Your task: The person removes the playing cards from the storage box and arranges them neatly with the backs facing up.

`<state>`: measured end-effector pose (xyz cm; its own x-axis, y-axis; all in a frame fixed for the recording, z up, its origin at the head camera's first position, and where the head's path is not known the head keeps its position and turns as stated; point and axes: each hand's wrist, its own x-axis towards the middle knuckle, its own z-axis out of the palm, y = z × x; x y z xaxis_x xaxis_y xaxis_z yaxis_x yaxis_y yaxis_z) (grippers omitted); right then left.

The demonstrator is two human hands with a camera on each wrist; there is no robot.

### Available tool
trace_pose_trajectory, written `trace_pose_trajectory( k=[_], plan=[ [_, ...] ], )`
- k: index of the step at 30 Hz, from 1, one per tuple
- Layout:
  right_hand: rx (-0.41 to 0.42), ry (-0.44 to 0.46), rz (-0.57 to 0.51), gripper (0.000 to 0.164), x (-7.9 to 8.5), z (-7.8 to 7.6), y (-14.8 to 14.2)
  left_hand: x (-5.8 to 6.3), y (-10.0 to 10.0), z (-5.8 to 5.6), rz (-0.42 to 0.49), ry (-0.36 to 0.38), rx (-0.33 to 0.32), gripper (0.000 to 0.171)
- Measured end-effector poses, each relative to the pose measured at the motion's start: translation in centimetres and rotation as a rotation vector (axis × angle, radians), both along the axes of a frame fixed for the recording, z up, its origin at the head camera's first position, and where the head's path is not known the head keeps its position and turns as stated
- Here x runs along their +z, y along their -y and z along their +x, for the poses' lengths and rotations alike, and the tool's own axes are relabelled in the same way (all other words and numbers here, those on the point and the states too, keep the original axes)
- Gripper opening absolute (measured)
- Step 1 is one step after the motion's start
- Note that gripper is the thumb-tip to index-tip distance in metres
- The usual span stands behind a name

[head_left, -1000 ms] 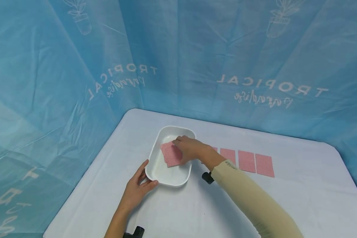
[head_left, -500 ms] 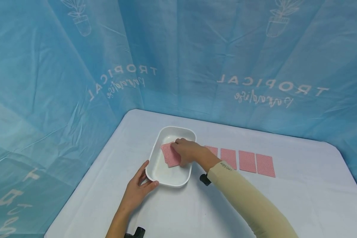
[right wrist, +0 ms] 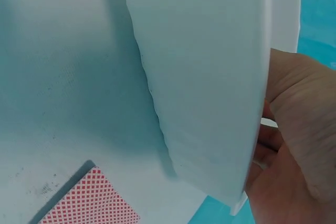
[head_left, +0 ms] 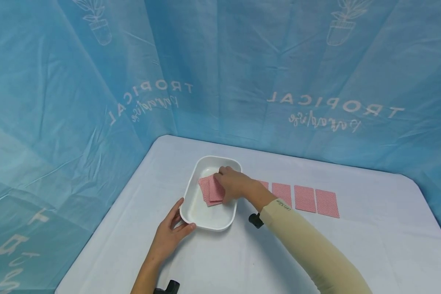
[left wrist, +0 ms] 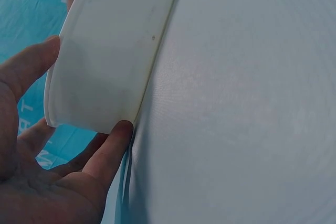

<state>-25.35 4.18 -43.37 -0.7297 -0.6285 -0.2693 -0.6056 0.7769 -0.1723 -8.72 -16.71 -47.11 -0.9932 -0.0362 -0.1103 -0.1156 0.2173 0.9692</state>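
Note:
A white plastic tray (head_left: pixel 206 218) stands on the table, its near-left corner held by my left hand (head_left: pixel 166 237). In the left wrist view, thumb and fingers are spread round that corner, touching the tray wall (left wrist: pixel 105 51). My right hand (head_left: pixel 235 183) reaches over the right rim and pinches a red-and-white patterned playing card (head_left: pixel 216 190) inside the tray. Under and left of it lie more face-down playing cards (head_left: pixel 203 186). In the right wrist view the tray wall (right wrist: pixel 205 77) hides the right fingertips and the card.
On the white table (head_left: pixel 371 237), a row of face-down playing cards (head_left: pixel 305 199) lies right of the tray, partly behind the right wrist. One card (right wrist: pixel 94 203) shows at the bottom of the right wrist view. Blue curtain (head_left: pixel 279 73) borders the table.
The top card now sits slightly apart from the cards beneath, shifted right and up with the right hand. The left hand and tray have stayed still.

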Motion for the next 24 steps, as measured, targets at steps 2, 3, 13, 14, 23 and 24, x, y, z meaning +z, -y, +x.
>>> trace_pose_trajectory(
  k=[2,3,13,14,23,24],
  plan=[
    [-0.001,-0.002,-0.005,0.088,0.2,0.1,-0.1,0.0,0.0,0.0,0.002,0.002,-0.002,0.083],
    [-0.004,0.002,-0.010,0.089,0.2,0.1,-0.1,0.0,0.0,0.0,0.002,0.003,-0.003,0.083],
    [-0.021,0.048,-0.033,0.091,0.2,0.1,-0.5,-0.1,0.0,-0.2,0.006,0.003,-0.012,0.084],
    [-0.019,0.050,-0.030,0.091,0.3,0.1,-0.5,-0.3,0.1,-0.2,0.008,0.001,-0.011,0.084],
    [-0.038,0.072,-0.043,0.092,0.5,0.3,-0.5,0.1,0.1,0.0,-0.001,-0.001,-0.001,0.083],
    [-0.039,0.073,-0.041,0.092,0.5,0.4,-0.5,0.7,0.0,0.2,0.000,0.004,-0.004,0.083]
  ],
)
